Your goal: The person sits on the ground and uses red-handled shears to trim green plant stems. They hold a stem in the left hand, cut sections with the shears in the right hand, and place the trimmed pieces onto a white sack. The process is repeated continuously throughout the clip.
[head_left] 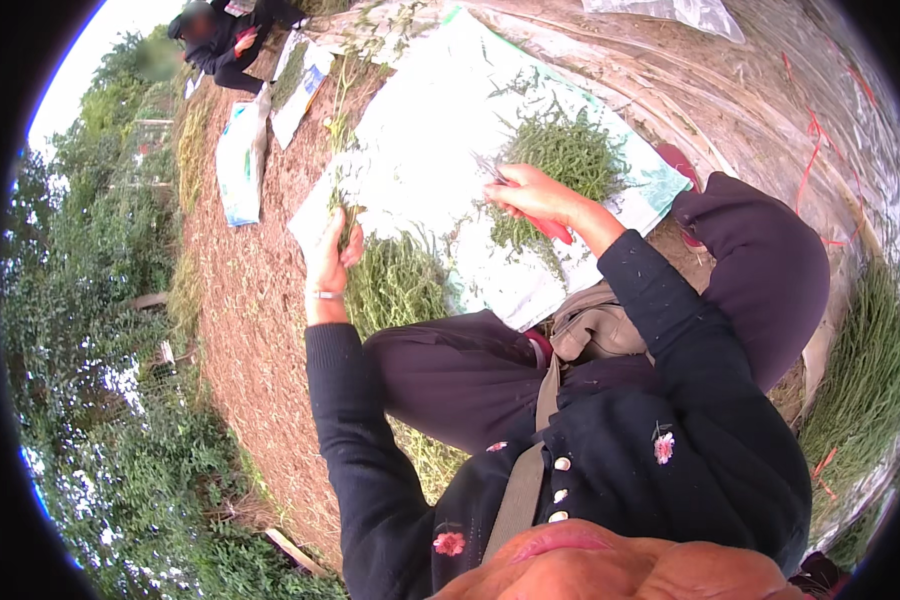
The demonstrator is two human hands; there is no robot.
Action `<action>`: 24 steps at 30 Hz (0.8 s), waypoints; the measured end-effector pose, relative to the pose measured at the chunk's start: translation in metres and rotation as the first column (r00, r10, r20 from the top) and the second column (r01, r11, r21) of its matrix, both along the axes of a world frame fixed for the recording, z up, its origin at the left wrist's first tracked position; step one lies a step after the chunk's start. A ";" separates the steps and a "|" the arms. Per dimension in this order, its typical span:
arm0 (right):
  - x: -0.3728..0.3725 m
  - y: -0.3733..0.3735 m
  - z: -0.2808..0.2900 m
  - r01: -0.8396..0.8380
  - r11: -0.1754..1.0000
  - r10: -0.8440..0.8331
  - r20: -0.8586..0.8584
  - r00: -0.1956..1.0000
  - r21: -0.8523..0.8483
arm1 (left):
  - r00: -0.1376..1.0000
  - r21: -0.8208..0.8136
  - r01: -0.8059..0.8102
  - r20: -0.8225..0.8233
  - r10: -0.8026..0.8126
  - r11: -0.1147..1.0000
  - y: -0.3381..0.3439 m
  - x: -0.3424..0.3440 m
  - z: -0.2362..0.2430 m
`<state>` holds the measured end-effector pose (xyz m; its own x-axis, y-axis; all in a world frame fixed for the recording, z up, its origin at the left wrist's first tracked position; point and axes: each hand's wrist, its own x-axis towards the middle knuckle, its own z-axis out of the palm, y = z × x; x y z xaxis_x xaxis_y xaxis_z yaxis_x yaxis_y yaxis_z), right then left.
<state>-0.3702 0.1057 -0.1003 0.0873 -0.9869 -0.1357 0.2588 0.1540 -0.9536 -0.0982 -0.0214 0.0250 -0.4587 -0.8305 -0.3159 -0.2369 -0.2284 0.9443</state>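
My left hand (332, 256) is closed around the lower stems of a tall green plant (339, 135), which stands up and away from me over the left edge of a white plastic sheet (410, 130). In my right hand (542, 194) are red-handled shears (550, 229), their grey blades toward the sheet's middle and partly hidden by glare. Just beyond that hand lies a heap of cut green sprigs (570, 153) on the sheet. Below my left hand, a pile of green plants (396, 283) rests against my left knee.
Crossed legs (460, 375) border the sheet's near side. Clear plastic film (730, 110) with red strings covers the right. Dry brown ground (260, 340) and bushes (100, 270) lie left. Another person (232, 45) sits at the far left beside a bag (240, 165).
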 end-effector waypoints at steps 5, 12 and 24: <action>-0.003 0.002 0.016 0.041 0.996 -0.041 0.001 0.999 -0.078 | 0.999 0.100 0.043 -0.025 -0.041 0.994 0.017 0.039 0.008; 0.004 0.002 0.009 0.016 0.992 -0.006 0.080 0.997 -0.128 | 0.997 0.212 -0.001 -0.076 0.018 0.977 0.039 0.088 -0.001; 0.015 0.005 -0.007 -0.033 0.997 0.043 0.166 0.985 -0.063 | 0.999 0.224 -0.037 -0.025 0.044 0.974 0.053 0.094 -0.022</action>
